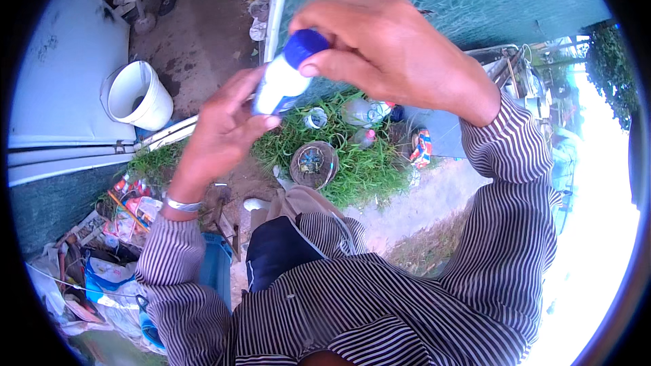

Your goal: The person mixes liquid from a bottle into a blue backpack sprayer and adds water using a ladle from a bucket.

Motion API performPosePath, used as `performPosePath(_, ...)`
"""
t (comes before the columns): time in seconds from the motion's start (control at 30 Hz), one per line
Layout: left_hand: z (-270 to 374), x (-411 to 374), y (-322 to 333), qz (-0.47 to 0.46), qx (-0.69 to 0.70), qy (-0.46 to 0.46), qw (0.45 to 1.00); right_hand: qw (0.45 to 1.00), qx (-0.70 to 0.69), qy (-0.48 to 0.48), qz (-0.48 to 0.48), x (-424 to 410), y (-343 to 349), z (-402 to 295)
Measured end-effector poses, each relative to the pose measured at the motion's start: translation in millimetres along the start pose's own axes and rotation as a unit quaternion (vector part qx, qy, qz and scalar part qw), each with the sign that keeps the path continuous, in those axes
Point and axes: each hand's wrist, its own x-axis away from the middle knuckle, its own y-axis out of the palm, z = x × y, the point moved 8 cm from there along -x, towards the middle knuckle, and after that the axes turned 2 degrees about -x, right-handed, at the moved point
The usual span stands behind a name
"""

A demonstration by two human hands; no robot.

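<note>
A small white bottle point(280, 84) with a blue label is held up in front of me, tilted. Its lower end sits between the thumb and fingers of my left hand point(224, 122). My right hand point(386, 51) pinches the dark blue cap point(305, 48) at the bottle's top. The cap is on the bottle; whether it is loose cannot be told. Below the hands, on grass, stands a round bucket-like container point(314, 165) with something bluish inside. Clear plastic bottles point(358, 113) lie in the grass behind it.
A white plastic bucket point(145, 96) stands at left beside a white panel point(71, 61). A teal sheet point(447, 0) rises at the back. Mixed bags and litter point(112, 269) pile up at lower left, near a blue plastic crate point(216, 264). A colourful packet point(421, 147) lies right of the grass.
</note>
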Motion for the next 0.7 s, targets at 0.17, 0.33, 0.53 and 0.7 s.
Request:
performPosePath(0.17,-24.7,-30.7,47.7,-0.017,-0.015,0.019,1.000,0.991,-0.027,0.132,0.010,58.7,-6.4,39.4)
performPosePath(0.33,-58.8,-44.8,78.2,-0.031,-0.032,-0.056,0.997,0.937,-0.045,0.327,0.112,167.5,-5.5,120.9)
performPosePath(0.53,-139.7,-55.7,128.8,-0.079,-0.037,-0.151,0.985,0.870,0.042,0.455,0.185,310.6,13.4,223.1)
performPosePath(0.7,-154.6,-53.0,166.5,-0.108,-0.025,-0.167,0.980,0.826,0.003,0.510,0.239,351.8,65.8,265.7)
